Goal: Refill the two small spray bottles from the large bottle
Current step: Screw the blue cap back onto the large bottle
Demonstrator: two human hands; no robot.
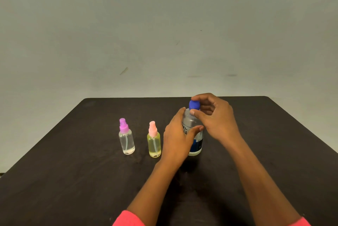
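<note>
A large clear bottle (191, 122) with a blue and white label stands upright on the dark table (73, 170), right of centre. My left hand (176, 138) grips its body from the left. My right hand (215, 115) pinches its blue cap (193, 104) from the right. To the left stand two small spray bottles, both upright and capped: one clear with a purple spray top (126, 137), one yellowish with a pink spray top (154, 139). The pink-topped one is just left of my left hand, not touched.
A plain grey-green wall (164, 33) rises behind the table's far edge. My forearms with pink sleeve cuffs (128, 219) reach in from the bottom of the view over the table's near half.
</note>
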